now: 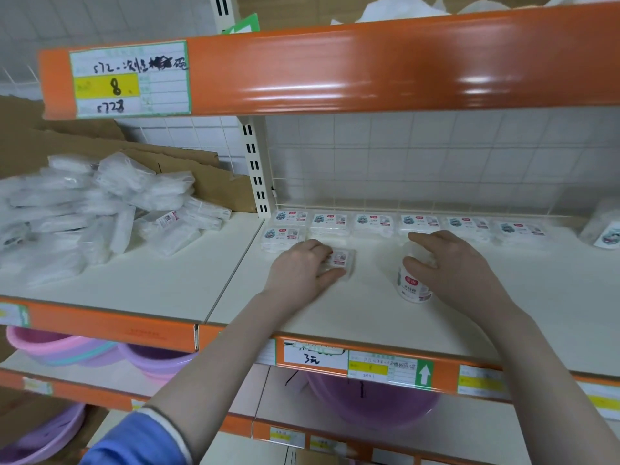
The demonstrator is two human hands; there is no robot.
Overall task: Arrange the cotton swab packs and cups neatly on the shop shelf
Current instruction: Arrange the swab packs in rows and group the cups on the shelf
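My left hand [302, 266] lies flat on a clear cotton swab pack [342, 261] on the white shelf [369, 317], gripping it just in front of the back rows. My right hand [446, 263] wraps around an upright white swab cup [411, 290] with a red logo. Several labelled packs [374, 223] line the back of the shelf in a row, with one more pack [283, 238] in front at the left end. Another cup [604, 229] stands at the far right edge.
A loose heap of clear swab packs [100, 209] covers the left shelf section, with cardboard [208, 182] behind it. An orange shelf edge [369, 65] hangs overhead. Pink and purple basins [67, 347] sit on the shelf below. A wire grid backs the shelf.
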